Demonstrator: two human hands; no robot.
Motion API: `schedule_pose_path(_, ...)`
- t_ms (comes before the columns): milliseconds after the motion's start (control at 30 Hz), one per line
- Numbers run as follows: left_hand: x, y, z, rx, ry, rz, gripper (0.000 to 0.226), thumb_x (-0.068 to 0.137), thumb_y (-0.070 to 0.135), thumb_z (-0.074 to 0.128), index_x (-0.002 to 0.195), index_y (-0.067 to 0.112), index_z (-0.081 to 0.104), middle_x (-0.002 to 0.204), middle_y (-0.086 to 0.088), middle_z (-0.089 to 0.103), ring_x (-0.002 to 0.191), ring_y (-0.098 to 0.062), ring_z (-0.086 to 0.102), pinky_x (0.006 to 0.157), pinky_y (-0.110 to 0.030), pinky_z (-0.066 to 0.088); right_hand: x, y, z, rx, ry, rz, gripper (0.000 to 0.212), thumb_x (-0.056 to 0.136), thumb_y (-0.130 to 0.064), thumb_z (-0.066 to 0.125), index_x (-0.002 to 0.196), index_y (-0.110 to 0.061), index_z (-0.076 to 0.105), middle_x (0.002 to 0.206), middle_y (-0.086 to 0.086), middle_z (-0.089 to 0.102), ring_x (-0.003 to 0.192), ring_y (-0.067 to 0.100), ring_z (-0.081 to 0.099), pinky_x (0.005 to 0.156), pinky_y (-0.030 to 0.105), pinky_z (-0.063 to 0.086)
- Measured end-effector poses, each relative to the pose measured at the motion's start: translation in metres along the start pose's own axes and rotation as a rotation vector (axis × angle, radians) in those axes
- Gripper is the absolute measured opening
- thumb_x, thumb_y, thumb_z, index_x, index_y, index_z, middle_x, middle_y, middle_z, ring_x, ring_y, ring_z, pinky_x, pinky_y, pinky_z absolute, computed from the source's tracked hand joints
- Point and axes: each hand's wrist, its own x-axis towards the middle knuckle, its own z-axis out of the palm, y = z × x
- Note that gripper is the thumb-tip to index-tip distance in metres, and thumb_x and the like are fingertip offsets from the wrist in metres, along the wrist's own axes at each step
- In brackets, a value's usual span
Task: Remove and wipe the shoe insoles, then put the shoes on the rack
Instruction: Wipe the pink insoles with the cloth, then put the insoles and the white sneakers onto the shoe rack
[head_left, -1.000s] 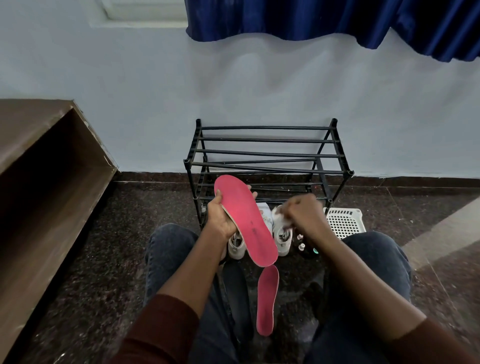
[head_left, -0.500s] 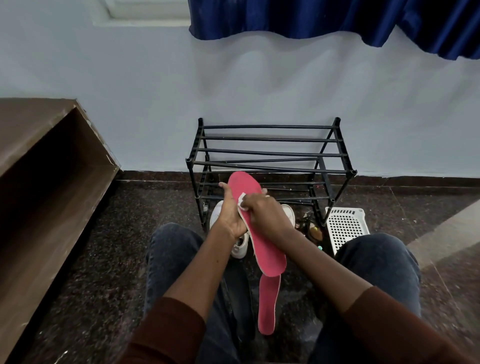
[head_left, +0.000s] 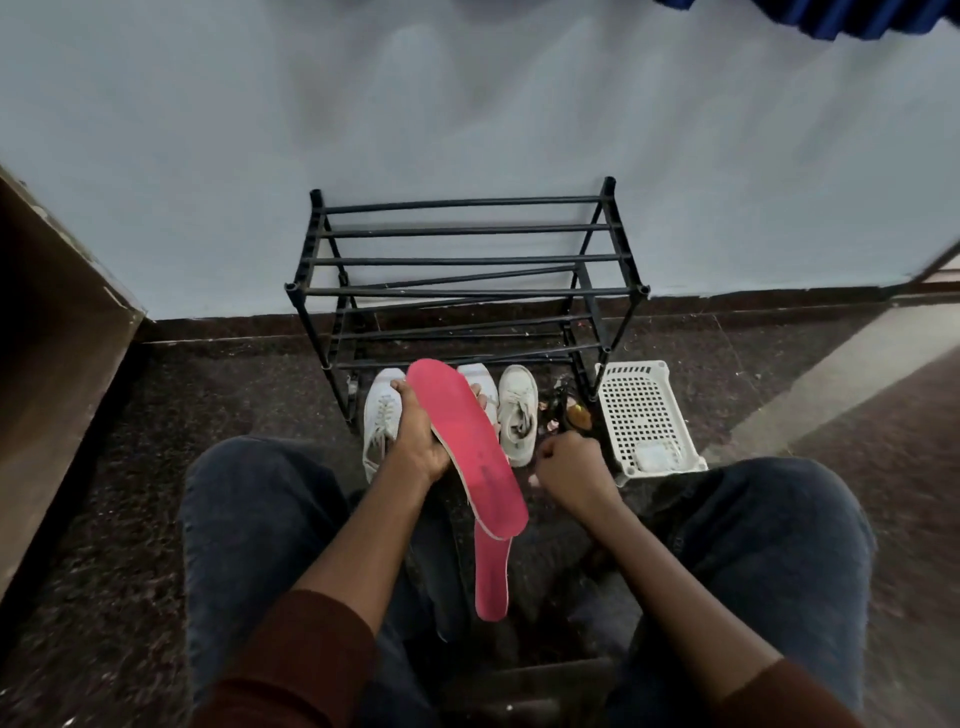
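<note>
One pink insole (head_left: 464, 447) gripped by left hand (head_left: 421, 441) | right hand (head_left: 566, 467) clenched, contents unclear | no legible writing

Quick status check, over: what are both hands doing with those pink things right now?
Left hand grips pink insole, raised. Right hand fisted beside it, contents hidden. Second insole on floor. White shoes off rack. Nothing blocking.

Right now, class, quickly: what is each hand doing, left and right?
Left hand: grips the raised pink insole from beneath.
Right hand: fingers curled into a fist, off the insole; whether it holds a wipe cannot be told.
</note>
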Motion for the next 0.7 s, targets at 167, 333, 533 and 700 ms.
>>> schedule_pose_path(167,0.019,-0.041,-0.02,0.131,0.01,-0.119,0.104,0.072,0.087,0.012,0.11,0.007,0.065,0.084,-0.011,0.071,0.075,-0.025,0.069,0.091,-0.046,0.047,0.023,0.032,0.025,0.192,-0.029,0.144,0.023,0.09,-0.013,0.043,0.078,-0.01,0.063,0.09,0.013,0.062,0.089,0.027,0.056,0.065,0.026,0.03)
schedule_pose_path(333,0.042,-0.072,-0.03,0.195,0.177,-0.213,0.1,0.077,0.083,0.014,0.139,0.01,0.042,0.131,-0.017,0.055,0.114,-0.033,0.056,0.085,-0.048,0.049,0.046,0.072,0.063,0.293,-0.281,0.24,0.036,0.096,-0.027,0.043,0.076,-0.004,0.062,0.078,0.016,0.06,0.077,0.025,0.056,0.068,0.029,0.039)
schedule_pose_path(533,0.097,-0.119,-0.061,0.324,0.339,-0.249,0.11,0.059,0.086,0.027,0.141,0.014,0.042,0.134,-0.013,0.056,0.115,-0.029,0.058,0.082,-0.041,0.053,0.074,0.11,0.092,0.285,-0.303,0.391,0.029,0.093,-0.025,0.05,0.072,-0.008,0.061,0.075,0.009,0.06,0.078,0.024,0.056,0.067,0.03,0.04)
schedule_pose_path(700,0.112,-0.16,-0.088,0.665,0.338,-0.364,0.048,0.095,0.058,0.036,0.12,0.02,0.051,0.092,-0.003,0.062,0.074,-0.016,0.061,0.058,-0.033,0.051,0.095,0.157,0.128,0.198,-0.207,0.657,0.035,0.088,-0.031,0.055,0.108,-0.004,0.065,0.112,0.018,0.064,0.106,0.031,0.059,0.068,0.023,0.034)
